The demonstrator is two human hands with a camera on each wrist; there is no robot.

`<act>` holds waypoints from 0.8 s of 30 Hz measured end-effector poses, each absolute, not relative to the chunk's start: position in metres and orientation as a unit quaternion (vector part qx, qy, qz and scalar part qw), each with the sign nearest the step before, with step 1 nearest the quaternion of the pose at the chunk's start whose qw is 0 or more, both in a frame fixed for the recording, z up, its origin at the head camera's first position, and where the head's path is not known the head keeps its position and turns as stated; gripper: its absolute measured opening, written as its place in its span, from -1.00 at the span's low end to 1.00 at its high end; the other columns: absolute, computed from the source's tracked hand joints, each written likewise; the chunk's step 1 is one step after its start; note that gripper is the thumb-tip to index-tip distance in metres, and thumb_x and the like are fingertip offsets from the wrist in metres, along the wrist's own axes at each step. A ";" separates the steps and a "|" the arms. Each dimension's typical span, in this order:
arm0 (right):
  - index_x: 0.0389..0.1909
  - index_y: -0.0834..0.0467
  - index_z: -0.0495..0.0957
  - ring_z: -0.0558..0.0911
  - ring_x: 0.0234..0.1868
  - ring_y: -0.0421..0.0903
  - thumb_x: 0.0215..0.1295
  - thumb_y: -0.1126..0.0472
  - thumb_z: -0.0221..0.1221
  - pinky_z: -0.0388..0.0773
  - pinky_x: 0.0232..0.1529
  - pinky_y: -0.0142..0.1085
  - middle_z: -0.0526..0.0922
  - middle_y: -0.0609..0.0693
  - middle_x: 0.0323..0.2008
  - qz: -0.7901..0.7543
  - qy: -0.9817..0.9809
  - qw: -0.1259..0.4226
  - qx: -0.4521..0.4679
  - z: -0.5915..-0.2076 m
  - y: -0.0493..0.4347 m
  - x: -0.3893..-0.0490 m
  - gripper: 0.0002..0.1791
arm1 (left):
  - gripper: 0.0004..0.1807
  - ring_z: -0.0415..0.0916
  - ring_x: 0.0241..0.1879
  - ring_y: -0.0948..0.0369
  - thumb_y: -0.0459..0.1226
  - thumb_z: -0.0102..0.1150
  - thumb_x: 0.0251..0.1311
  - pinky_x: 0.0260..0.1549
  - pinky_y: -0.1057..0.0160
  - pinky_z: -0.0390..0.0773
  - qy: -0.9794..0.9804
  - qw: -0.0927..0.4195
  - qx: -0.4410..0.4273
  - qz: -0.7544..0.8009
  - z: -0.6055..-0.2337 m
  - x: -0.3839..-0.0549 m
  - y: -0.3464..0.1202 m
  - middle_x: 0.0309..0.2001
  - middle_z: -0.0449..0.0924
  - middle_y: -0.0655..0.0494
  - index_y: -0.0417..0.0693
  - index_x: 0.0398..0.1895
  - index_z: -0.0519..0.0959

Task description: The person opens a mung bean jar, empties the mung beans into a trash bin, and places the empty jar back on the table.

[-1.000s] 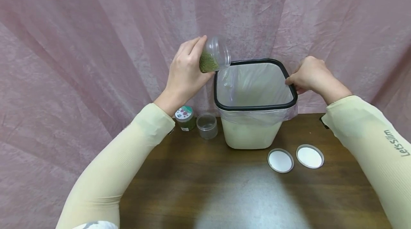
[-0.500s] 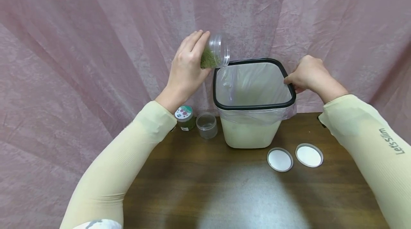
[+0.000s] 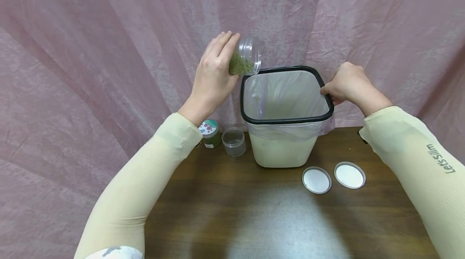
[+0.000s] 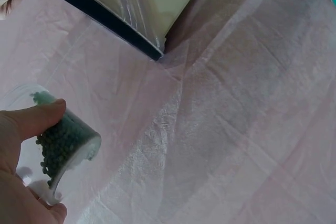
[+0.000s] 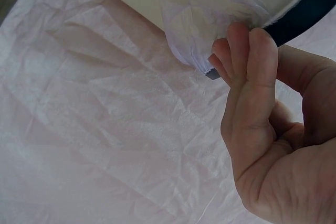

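Observation:
My left hand (image 3: pixel 214 71) grips a clear plastic jar (image 3: pixel 249 49) tipped on its side, its mouth facing right at the bin's back left corner. Small green granules (image 3: pixel 239 65) lie along the lower side of that jar, spread toward its mouth. In the left wrist view the thumb (image 4: pixel 44 119) presses across the jar wall. A cream trash bin (image 3: pixel 283 152) stands upright, lined with a clear bag (image 3: pixel 290 132) under a black rim (image 3: pixel 287 122). On the bin's right side my right hand (image 3: pixel 350 83) pinches the rim; its fingers (image 5: pixel 261 59) lie against the outside with the bag.
Left of the bin stand a lidded jar (image 3: pixel 212 140) with green contents and an uncovered clear jar (image 3: pixel 234 142). Two round lids (image 3: pixel 317 180) lie on the brown table (image 3: pixel 254 214) in front, to the right. A pink curtain (image 3: pixel 145 29) hangs close behind.
My left hand has risen slightly and shifted right, tilting the jar's mouth further down. The granules have slid toward the opening. My right hand stays on the rim.

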State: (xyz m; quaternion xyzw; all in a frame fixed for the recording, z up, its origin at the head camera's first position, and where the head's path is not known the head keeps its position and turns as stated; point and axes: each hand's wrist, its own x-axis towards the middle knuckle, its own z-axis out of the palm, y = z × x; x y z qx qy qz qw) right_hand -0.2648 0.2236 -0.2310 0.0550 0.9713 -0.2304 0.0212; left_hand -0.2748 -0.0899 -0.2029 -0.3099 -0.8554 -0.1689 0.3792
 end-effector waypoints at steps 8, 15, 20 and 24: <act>-0.55 0.29 0.61 0.67 -0.67 -0.10 -0.02 0.07 0.28 0.50 -0.14 0.00 0.61 -0.03 -0.81 -0.237 0.970 0.023 0.057 -0.232 0.223 -0.265 -0.70 | -0.17 0.15 0.39 0.12 -0.56 0.27 -0.21 0.42 0.37 -0.04 -0.855 0.376 -0.314 -0.171 -0.202 -0.275 -0.088 0.31 0.32 -0.07 -0.10 0.29 0.33; -0.52 0.31 0.61 0.67 -0.66 -0.10 -0.01 0.07 0.27 0.50 -0.15 -0.01 0.62 -0.03 -0.80 -0.236 0.970 0.028 0.058 -0.231 0.223 -0.266 -0.68 | -0.18 0.15 0.38 0.10 -0.58 0.23 -0.21 0.42 0.36 -0.06 -0.855 0.375 -0.320 -0.161 -0.201 -0.276 -0.086 0.29 0.33 -0.09 -0.10 0.28 0.34; -0.54 0.28 0.61 0.67 -0.64 -0.08 -0.03 0.07 0.27 0.50 -0.19 -0.03 0.61 -0.04 -0.81 -0.226 0.972 0.024 0.056 -0.231 0.224 -0.266 -0.69 | -0.19 0.16 0.37 0.09 -0.60 0.18 -0.22 0.43 0.32 -0.05 -0.852 0.378 -0.325 -0.162 -0.202 -0.276 -0.086 0.28 0.35 -0.11 -0.12 0.27 0.35; -0.57 0.25 0.62 0.68 -0.54 0.01 -0.06 0.05 0.28 0.51 -0.24 -0.05 0.61 -0.05 -0.81 -0.213 0.975 0.018 0.055 -0.232 0.224 -0.267 -0.70 | -0.19 0.16 0.38 0.09 -0.62 0.16 -0.23 0.44 0.27 -0.03 -0.851 0.380 -0.327 -0.158 -0.202 -0.277 -0.085 0.27 0.35 -0.11 -0.12 0.27 0.35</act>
